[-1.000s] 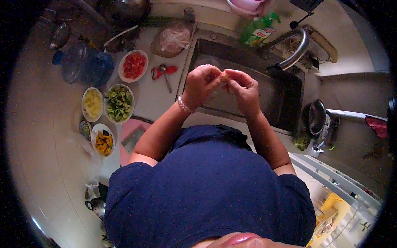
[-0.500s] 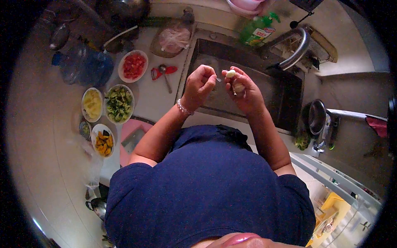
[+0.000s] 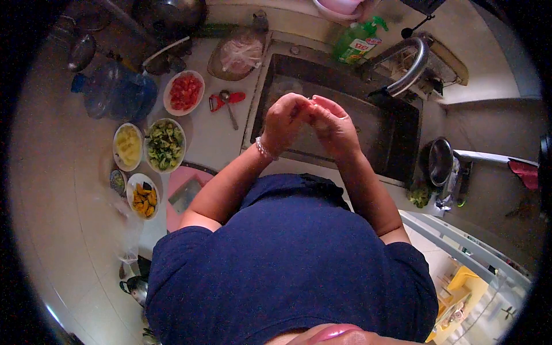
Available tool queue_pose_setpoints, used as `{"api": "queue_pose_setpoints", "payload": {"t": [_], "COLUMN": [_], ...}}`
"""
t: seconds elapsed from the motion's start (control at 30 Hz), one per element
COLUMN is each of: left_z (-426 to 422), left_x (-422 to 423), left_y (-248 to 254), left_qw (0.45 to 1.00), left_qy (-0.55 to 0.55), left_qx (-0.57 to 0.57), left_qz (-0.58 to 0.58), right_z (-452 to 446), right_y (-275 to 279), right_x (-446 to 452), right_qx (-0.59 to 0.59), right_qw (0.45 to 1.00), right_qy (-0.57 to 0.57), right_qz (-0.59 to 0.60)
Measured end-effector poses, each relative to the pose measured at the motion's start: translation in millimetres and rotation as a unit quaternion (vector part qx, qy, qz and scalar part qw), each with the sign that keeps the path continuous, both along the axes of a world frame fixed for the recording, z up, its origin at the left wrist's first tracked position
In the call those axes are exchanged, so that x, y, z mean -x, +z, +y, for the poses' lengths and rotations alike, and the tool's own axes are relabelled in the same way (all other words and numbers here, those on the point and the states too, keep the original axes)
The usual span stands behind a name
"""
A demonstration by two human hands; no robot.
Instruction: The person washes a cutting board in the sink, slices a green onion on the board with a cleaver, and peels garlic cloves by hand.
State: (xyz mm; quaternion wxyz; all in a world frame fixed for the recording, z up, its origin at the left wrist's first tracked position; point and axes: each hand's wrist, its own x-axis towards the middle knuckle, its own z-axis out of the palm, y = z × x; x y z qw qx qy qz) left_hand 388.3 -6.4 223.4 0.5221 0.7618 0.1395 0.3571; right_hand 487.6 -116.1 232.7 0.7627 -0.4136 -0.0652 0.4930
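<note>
Over the dark sink [image 3: 379, 144], my left hand [image 3: 284, 122] and my right hand [image 3: 335, 127] meet at the fingertips. The left fingers are curled and closed; what they pinch is too small to name. My right hand is cupped with its fingers bent around pale garlic [image 3: 323, 124], largely hidden by the fingers. A beaded bracelet [image 3: 264, 149] circles the left wrist.
Left of the sink stand plates of red pieces [image 3: 185, 92], chopped greens [image 3: 165, 145], yellow slices [image 3: 127, 146] and orange pieces [image 3: 144, 198]. A red peeler [image 3: 217, 102] and a spoon lie nearby. The faucet [image 3: 415, 75] and green bottle [image 3: 353, 43] are behind the sink.
Half a second ago my hands were apart, with garlic visible in the right one. They have come together again at the fingertips, and the right hand now mostly covers the garlic.
</note>
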Motion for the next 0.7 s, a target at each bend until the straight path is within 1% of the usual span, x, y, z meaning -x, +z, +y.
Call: {"api": "queue_pose_setpoints", "payload": {"t": [0.1,0.2,0.3,0.4,0.5,0.6,0.7], "left_z": [0.7,8.6,18.5,18.0,15.5,9.5,8.6], "left_x": [0.5,3.4,8.4,4.4,7.9,6.6,6.2], "left_y": [0.3,0.5,1.7,-7.7,1.7,2.5,2.6], "left_qw": [0.995,0.973,0.982,0.986,0.976,0.986,0.979], "left_qy": [0.006,0.028,-0.001,-0.035,-0.07,-0.051,-0.091], "left_qx": [0.099,0.225,0.186,0.161,0.191,0.158,0.171], "left_qz": [-0.03,-0.053,0.035,0.005,0.077,0.022,0.066], "right_z": [-0.2,-1.6,-0.3,-0.2,-2.9,-3.8,-4.1], "right_y": [-2.0,12.6,21.9,17.3,9.4,12.0,11.7], "right_x": [-3.0,-4.6,-4.7,-7.7,-10.9,-8.3,-7.6], "right_qx": [-0.037,0.015,0.003,-0.001,0.002,0.017,0.013], "right_qw": [0.999,0.989,0.987,0.98,0.972,0.975,0.975], "right_qy": [-0.008,-0.019,-0.038,-0.036,-0.011,-0.019,-0.031], "right_qz": [-0.028,-0.144,-0.155,-0.196,-0.235,-0.221,-0.219]}}
